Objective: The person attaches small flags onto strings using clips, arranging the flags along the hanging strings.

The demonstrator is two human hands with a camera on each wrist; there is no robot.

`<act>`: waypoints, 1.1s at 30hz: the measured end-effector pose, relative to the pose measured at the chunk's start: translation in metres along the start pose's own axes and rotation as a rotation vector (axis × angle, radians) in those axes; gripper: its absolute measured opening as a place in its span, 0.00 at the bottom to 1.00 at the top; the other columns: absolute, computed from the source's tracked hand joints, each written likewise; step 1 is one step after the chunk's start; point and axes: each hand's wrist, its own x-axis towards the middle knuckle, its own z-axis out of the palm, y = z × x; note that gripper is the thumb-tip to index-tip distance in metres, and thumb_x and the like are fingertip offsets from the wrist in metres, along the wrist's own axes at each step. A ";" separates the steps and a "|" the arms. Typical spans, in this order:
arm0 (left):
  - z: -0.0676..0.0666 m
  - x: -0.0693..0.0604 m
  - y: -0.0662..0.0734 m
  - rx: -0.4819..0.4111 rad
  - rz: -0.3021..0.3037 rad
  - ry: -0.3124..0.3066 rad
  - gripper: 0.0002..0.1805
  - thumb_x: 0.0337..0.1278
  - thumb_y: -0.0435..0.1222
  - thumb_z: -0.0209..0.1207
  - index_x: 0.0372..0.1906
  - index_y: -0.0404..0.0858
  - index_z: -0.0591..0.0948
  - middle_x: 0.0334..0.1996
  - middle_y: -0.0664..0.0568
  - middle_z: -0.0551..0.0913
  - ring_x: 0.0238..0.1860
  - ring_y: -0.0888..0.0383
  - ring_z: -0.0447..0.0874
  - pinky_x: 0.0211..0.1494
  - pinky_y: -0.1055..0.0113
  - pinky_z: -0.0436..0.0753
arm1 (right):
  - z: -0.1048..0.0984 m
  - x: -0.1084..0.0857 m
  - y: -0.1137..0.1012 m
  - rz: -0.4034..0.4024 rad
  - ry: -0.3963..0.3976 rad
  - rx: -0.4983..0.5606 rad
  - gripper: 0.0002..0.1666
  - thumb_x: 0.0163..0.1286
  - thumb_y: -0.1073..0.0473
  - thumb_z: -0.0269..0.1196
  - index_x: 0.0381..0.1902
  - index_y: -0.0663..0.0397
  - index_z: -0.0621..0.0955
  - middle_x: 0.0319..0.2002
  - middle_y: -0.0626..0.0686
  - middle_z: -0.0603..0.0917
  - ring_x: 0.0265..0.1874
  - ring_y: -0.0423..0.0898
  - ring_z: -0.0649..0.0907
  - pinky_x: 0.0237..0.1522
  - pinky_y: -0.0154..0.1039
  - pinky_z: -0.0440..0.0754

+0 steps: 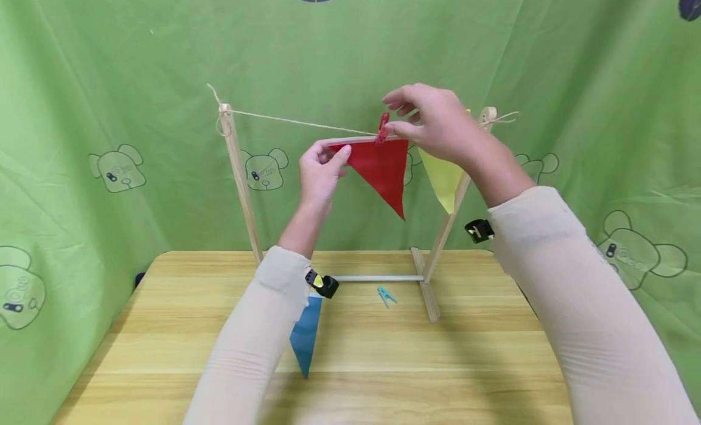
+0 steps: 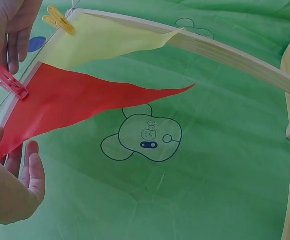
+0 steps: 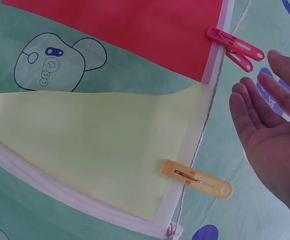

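Note:
My left hand point(image 1: 319, 175) pinches the left end of a red triangular pennant's point(image 1: 386, 169) white top edge between thumb and fingers. A red clothespin point(image 1: 381, 133) clamps that edge to a thin string point(image 1: 296, 122). Just beside the clothespin is my right hand point(image 1: 440, 123), its fingers relaxed and apart; in the right wrist view a small gap separates the thumb from the clothespin. To the right hangs a yellow pennant point(image 1: 442, 180), partly behind my right hand in the head view. An orange clothespin point(image 3: 197, 179) holds it on the string.
Two wooden posts point(image 1: 241, 181) carry the string, joined low down by a white bar point(image 1: 378, 278). On the wooden table point(image 1: 164, 327) lie a blue clothespin point(image 1: 386, 296) and a blue pennant point(image 1: 306, 337), partly covered by my left sleeve. A green curtain point(image 1: 164, 47) hangs behind.

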 end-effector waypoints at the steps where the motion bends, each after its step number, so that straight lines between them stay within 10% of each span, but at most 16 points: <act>1: -0.001 0.000 0.000 -0.001 0.002 0.001 0.12 0.64 0.30 0.68 0.49 0.32 0.83 0.33 0.54 0.83 0.33 0.62 0.84 0.46 0.58 0.88 | 0.000 -0.001 0.000 -0.005 0.009 0.006 0.28 0.74 0.57 0.66 0.68 0.60 0.76 0.64 0.60 0.80 0.62 0.55 0.79 0.66 0.51 0.79; 15: -0.009 -0.012 0.004 0.024 0.038 -0.034 0.20 0.64 0.30 0.68 0.60 0.35 0.81 0.51 0.43 0.86 0.46 0.55 0.86 0.53 0.66 0.87 | 0.006 -0.033 0.010 -0.012 0.129 0.074 0.35 0.76 0.51 0.63 0.77 0.51 0.68 0.75 0.52 0.70 0.74 0.54 0.71 0.76 0.51 0.69; 33: -0.034 -0.032 -0.001 0.089 0.130 -0.122 0.32 0.66 0.34 0.67 0.73 0.40 0.72 0.68 0.48 0.79 0.67 0.48 0.79 0.68 0.64 0.80 | 0.035 -0.070 0.024 -0.091 0.335 0.334 0.39 0.70 0.68 0.68 0.76 0.56 0.69 0.78 0.50 0.68 0.77 0.46 0.68 0.76 0.38 0.67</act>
